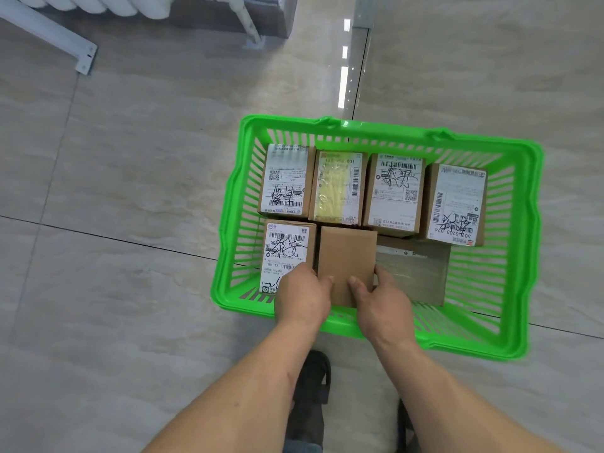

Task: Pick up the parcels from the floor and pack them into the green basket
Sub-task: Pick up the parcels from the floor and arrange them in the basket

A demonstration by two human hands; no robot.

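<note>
Both hands on the plain brown parcel point(346, 263), near row of the green basket point(228, 204). Left hand point(302, 297) curls round its left near corner, right hand point(380, 297) round the right, thumbs on top; firm two-sided hold. Parcel sits between the labelled parcel point(287, 253) on its left and a flat grey packet point(415, 273) on its right. Four labelled parcels point(372, 188) fill the far row. Judgement: seating step. Keep it level, lower straight, butt it against the left neighbour, let go only once it rests flat and leaves room beside it

flat parcel point(421, 276) partly under plain box point(346, 259)
</note>
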